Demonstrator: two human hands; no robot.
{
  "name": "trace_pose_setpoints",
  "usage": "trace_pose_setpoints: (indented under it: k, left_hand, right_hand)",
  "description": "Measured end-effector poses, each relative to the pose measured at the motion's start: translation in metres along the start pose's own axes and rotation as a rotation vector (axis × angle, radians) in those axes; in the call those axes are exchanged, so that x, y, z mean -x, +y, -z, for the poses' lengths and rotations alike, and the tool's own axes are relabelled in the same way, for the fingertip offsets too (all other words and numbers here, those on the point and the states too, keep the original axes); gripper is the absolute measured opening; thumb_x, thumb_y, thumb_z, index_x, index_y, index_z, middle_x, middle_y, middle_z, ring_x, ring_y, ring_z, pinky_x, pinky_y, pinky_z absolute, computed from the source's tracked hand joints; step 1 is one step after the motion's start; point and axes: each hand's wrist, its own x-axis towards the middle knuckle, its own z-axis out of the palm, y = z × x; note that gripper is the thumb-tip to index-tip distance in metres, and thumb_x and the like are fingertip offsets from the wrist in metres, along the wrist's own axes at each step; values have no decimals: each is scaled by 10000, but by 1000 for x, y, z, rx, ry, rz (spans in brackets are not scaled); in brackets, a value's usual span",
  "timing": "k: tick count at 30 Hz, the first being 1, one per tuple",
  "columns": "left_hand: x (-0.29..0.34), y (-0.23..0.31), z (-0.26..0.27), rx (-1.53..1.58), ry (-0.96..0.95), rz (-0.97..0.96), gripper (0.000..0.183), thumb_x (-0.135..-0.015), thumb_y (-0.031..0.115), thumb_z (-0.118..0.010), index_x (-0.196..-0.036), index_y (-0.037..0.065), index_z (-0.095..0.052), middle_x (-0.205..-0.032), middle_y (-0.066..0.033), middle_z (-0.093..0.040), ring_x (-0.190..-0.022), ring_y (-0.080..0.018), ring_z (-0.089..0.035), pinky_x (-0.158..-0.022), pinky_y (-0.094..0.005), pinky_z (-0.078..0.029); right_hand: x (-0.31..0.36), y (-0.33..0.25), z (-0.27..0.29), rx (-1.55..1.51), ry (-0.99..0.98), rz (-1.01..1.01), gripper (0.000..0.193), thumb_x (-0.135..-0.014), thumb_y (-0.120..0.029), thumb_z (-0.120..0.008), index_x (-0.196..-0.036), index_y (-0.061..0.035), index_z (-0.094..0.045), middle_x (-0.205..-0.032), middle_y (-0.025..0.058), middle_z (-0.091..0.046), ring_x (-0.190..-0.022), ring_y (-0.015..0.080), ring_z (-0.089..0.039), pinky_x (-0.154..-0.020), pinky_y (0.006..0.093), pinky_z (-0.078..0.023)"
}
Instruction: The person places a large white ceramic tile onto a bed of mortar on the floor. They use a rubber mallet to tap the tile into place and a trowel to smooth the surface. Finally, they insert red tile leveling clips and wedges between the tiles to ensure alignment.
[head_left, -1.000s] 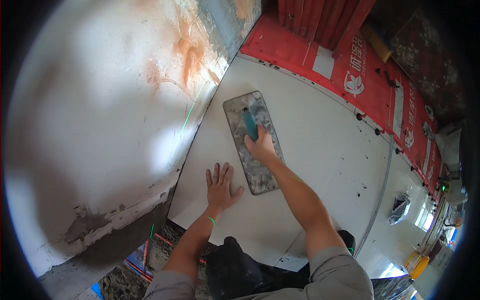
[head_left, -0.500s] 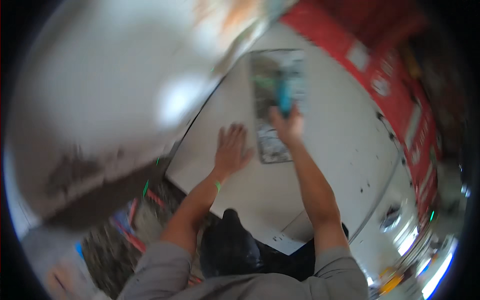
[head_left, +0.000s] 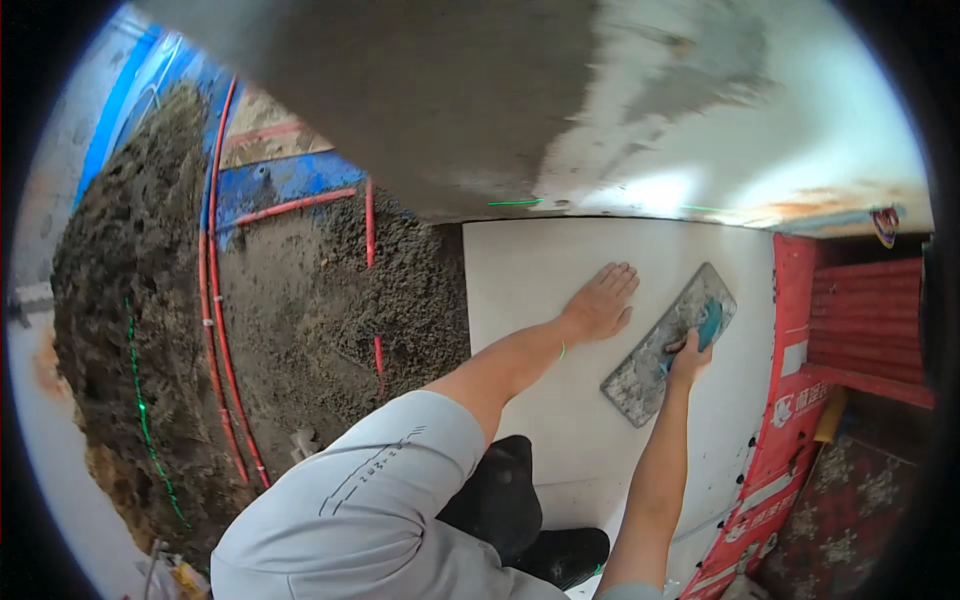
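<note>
My right hand (head_left: 690,358) is wrapped round the teal handle (head_left: 710,320) of a rectangular float (head_left: 638,385), whose grey back is smeared with mortar. The float rests over a large pale tile (head_left: 530,390), its long side slanting. To the left of it, my left hand (head_left: 598,302) is spread on the same tile, palm down and holding nothing. The float's underside is hidden. I kneel at the near end, with dark knees or footwear (head_left: 500,490) on the tile.
Rough grey mortar (head_left: 310,290) covers the floor at left, with red pipes (head_left: 222,350) across it and blue sheeting beyond. A wall (head_left: 450,110), partly wet grey, borders the tile's far edge. Red printed sheeting (head_left: 790,330) lies along the right. Green laser lines cross wall and mortar.
My view has swung round to the left, bringing the mortar bed and pipes into sight. The float stays in my right hand and my left hand stays flat on the tile.
</note>
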Motion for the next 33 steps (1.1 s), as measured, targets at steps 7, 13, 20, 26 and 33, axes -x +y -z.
trace_pose_setpoints:
  k: [7,13,20,26,33]
  left_hand:
    - [142,12,12,259,83,26,557,-942,296,-535,-1387,-32,-472,-1480,-200,-445,-1420,-338,-355,-1205,-486,-209]
    - [199,-35,95,545,223,310,540,-921,254,-584,-1371,-30,-491,-1445,-210,-478,-1386,-371,-394,-1181,-487,-260]
    - [192,-50,103,125,-83,177,668,-849,318,-638,-1398,-25,-474,-1517,-201,-392,-1455,-361,-281,-1210,-479,-186]
    - [166,-57,112,-98,-288,129,938,-773,482,-708,-1522,61,-331,-1623,-144,-219,-1514,-361,-104,-1206,-574,-72]
    - [98,-39,123,-317,-635,241,1305,-570,613,-847,-1588,172,-161,-1659,-136,-45,-1492,-474,-8,-1045,-824,-125]
  right_hand:
    - [64,14,22,28,-235,-205,153,-872,-123,-605,-814,-10,-518,-570,67,-474,-461,215,-517,-508,382,-511]
    - [126,9,-1,53,-251,-212,117,-889,-110,-600,-845,-37,-519,-597,57,-484,-466,215,-516,-504,398,-503]
    - [137,18,-7,-5,-331,-268,162,-878,-61,-581,-1013,12,-530,-703,102,-557,-457,241,-535,-479,391,-501]
    - [156,9,-23,55,-331,-245,139,-872,-60,-580,-975,2,-511,-659,88,-532,-458,236,-532,-486,389,-505]
    - [148,4,-30,72,-320,-153,166,-835,-111,-645,-919,-23,-532,-664,50,-525,-498,184,-514,-498,346,-483]
